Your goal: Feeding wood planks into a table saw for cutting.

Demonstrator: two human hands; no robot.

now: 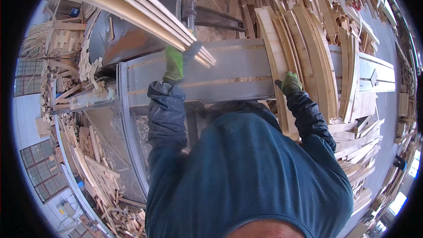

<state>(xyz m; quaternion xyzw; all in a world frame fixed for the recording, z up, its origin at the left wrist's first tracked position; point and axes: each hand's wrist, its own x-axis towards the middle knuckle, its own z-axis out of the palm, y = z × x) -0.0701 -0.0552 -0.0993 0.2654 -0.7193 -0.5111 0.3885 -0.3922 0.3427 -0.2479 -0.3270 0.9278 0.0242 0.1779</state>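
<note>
My left hand (178, 61), in a green and dark glove, is wrapped round a bundle of several thin pale wood strips (145, 15). The strips slant up to the far left, and their near ends stick out just past the glove. My right hand (291, 83), gloved the same way, is closed at the edge of a long curved wooden board (278, 57) on the right. This board lies with several others across the grey metal machine table (229, 66). The right fingertips are partly hidden, so their exact hold on the board is hard to see.
Sawdust fills the slots along the metal table. A metal post (190, 0) and a dark arm (218, 17) stand beyond it. A grey rail (132, 128) runs along the left. Piles of wood offcuts (94, 150) lie at the left, with more stacked boards (359, 145) at the right.
</note>
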